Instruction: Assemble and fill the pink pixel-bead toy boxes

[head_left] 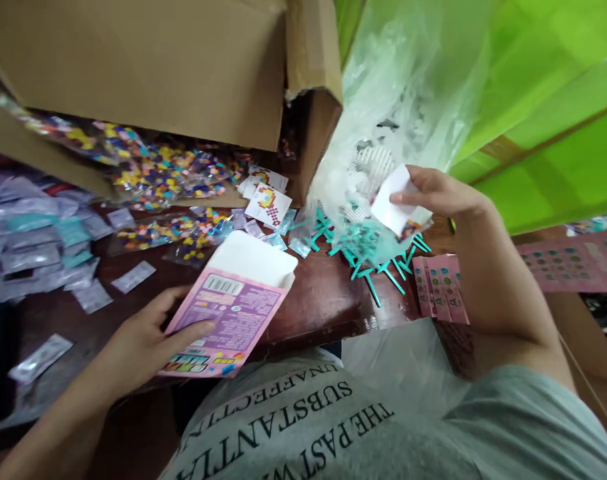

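My left hand (pixel 148 337) is closed round a pink and purple cardboard box (pixel 238 307), its thumb across the printed back. The box is tilted, with its white top flap (pixel 258 257) standing open. At the right, my right hand (pixel 436 190) pinches a white card (pixel 394 200). Something small and multicoloured (pixel 408 230) shows just under the card; whether I hold it too, I cannot tell. Below this hand lie several teal sticks (pixel 376 290) by a clear plastic bag (pixel 418 93) with white pieces inside. What the box contains is hidden.
A big cardboard carton (pixel 158 60) holds bags of coloured beads (pixel 148 167). Pattern cards (pixel 269 205) lie at its front. Silvery-lilac sachets (pixel 31 257) are heaped at the left. Folded pink boxes (pixel 441 287) lie at the right, below bright green sheeting (pixel 548 133).
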Demonstrator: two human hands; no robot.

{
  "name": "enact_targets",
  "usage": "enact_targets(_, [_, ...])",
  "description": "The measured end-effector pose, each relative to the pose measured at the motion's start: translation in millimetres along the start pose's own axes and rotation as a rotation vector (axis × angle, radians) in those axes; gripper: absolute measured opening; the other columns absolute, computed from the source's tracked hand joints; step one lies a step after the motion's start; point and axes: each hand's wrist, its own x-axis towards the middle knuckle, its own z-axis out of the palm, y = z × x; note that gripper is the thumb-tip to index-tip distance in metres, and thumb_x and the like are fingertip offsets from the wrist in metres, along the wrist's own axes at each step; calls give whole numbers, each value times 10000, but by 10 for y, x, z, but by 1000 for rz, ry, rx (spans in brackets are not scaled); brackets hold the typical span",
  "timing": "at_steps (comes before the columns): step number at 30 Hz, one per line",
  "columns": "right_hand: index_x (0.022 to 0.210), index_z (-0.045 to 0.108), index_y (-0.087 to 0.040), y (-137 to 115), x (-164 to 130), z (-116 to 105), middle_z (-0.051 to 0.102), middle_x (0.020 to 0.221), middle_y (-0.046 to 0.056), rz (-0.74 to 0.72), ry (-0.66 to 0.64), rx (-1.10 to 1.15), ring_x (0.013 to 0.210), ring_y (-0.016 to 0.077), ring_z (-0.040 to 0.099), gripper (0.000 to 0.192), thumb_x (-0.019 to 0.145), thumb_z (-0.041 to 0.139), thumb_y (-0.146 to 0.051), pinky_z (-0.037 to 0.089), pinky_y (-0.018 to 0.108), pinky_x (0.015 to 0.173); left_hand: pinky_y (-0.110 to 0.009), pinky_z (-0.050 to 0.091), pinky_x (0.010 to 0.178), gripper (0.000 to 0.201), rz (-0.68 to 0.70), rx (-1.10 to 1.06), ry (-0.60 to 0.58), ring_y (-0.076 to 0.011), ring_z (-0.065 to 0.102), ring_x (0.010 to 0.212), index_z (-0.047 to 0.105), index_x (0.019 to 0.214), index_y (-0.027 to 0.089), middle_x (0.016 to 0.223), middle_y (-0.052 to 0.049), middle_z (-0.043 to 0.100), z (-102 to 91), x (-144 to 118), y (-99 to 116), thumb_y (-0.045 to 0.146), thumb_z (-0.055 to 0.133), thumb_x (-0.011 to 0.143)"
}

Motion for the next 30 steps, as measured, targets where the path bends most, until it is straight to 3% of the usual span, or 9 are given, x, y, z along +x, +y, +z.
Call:
enact_targets(3, [934,754,-211,-387,-51,372,739,810,7,29,-435,82,873,232,763,408,732,1065,-381,647,346,747,-447,728,805,583,133,-67,-83,-322,844,909,783,1178,238,1060,-77,874,67,4,87,617,904,752])
enact_targets(8, [937,709,-202,-853,331,1139,684,811,-35,-79,-610,167,930,211,758,418,726,1069,-213,644,292,769,-360,698,626,533,174,-304,-319,-287,831,794,798,1202,239,1048,-105,872,161,26,-4,537,960,790])
enact_targets(13, [942,721,-130,-930,797,1397,673,855,-52,-105,-824,48,999,211,771,368,719,1008,-69,589,265,819,-404,732,778,517,206,-311,-269,-306,839,911,795,1153,245,1097,-107,869,209,-34,-196,527,986,765])
enact_targets(15, [948,718,-119,-943,856,1496,664,871,-53,-97,-743,91,1058,229,784,302,777,963,-73,594,277,851,-423,731,813,514,204,-338,-247,-307,835,929,789,1133,245,1095,-102,864,261,-39,-229,540,986,761])
enact_targets(18, [940,706,-138,-1112,794,1716,668,889,-58,-33,-473,231,1121,246,801,171,902,873,-144,629,290,871,-419,722,815,527,206,-416,-252,-296,821,932,786,1144,252,1107,-95,856,377,-11,-229,544,994,758])
enact_targets(20, [913,702,-135,-1345,700,1836,690,879,-65,54,-483,166,1117,245,813,153,918,854,-149,632,269,853,-400,714,809,544,216,-470,-245,-281,811,923,784,1143,251,1103,-90,851,455,18,-228,523,1018,733])
enact_targets(22, [865,702,-114,-1614,601,1874,710,836,-70,96,-618,-9,1119,258,819,197,853,896,-87,618,239,836,-380,705,792,566,210,-533,-233,-262,799,888,780,1126,240,1072,-85,847,523,43,-240,508,1042,701])
enact_targets(25, [794,712,-118,-1950,452,1772,705,747,-66,-125,-628,-199,1203,291,807,194,866,887,-77,630,262,875,-351,691,753,590,183,-631,-228,-234,779,824,778,1113,220,1026,-78,842,615,62,-277,500,1058,675])
enact_targets(30, [954,789,-227,-2257,0,1505,840,984,0,-582,-282,-541,1253,297,805,74,1013,751,-205,665,427,1046,-292,674,753,627,153,-773,-119,-191,765,802,778,1118,211,1018,-57,850,801,92,-319,442,1081,620])
